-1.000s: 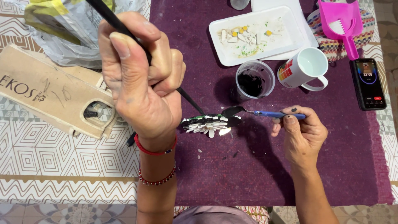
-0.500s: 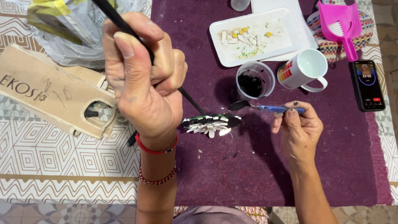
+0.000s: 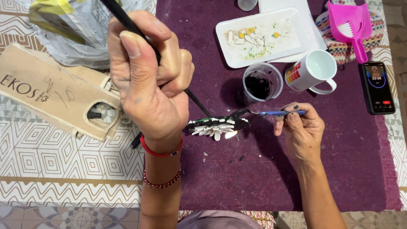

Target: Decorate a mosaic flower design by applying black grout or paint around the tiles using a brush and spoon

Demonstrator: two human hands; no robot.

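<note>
On the purple mat [image 3: 339, 169], the left hand [image 3: 148, 80] stays fisted around a black stick [image 3: 123, 19], holding up the white-petalled flower [image 3: 216, 126] at its tip. The right hand [image 3: 301, 131] has shifted slightly right, its fingers pinching a blue brush [image 3: 275, 113] whose tip now touches the flower's edge, below the paint cup [image 3: 262, 82].

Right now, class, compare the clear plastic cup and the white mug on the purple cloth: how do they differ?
The clear plastic cup is see-through and has no handle; the white mug is opaque and has a handle and a coloured band on its side. The cup holds black paint; the mug looks empty, its inside plain white. The cup stands nearer the right hand than the mug does. Both stand upright, side by side.
</note>
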